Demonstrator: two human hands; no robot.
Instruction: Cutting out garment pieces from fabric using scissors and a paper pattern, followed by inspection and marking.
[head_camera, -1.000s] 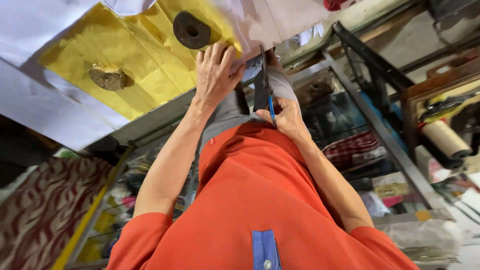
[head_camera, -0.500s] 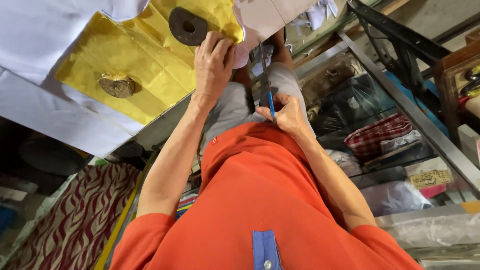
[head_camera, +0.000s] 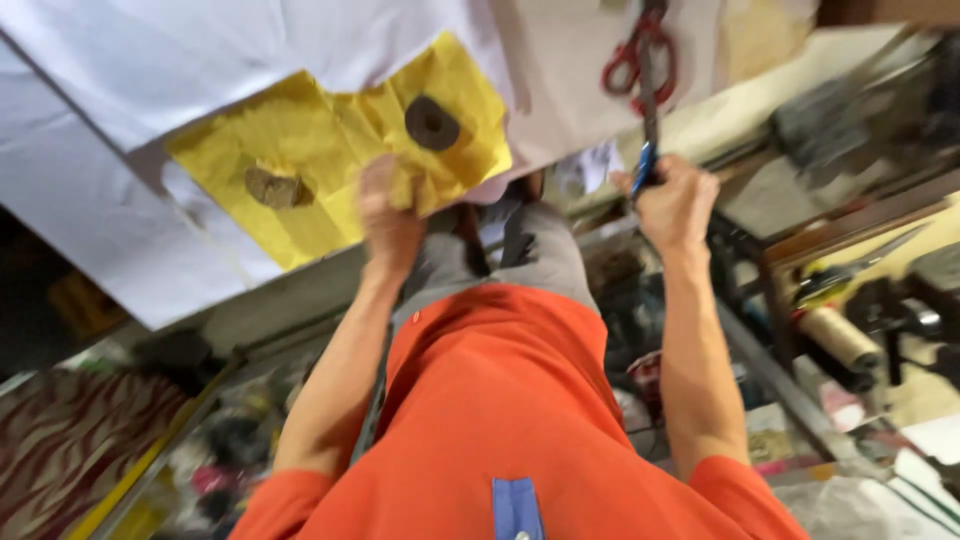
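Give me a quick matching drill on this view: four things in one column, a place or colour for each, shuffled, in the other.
Things:
1 yellow sheet
2 scissors
3 blue pen
4 dark round weight

Descriptions:
A red handles, on the table above the right hand
B gripped in the right hand
C under the left hand
D sitting on the yellow sheet

Pairs: 1-C, 2-A, 3-B, 4-D

Single head-worn camera, looking steeply down wearer's orange shirt (head_camera: 500, 400) toward table edge (head_camera: 300, 300). Close range: both forearms fill centre, left hand (head_camera: 388, 215) and right hand (head_camera: 672, 200) at arm's length. Frame motion-blurred, tilted. No second view.
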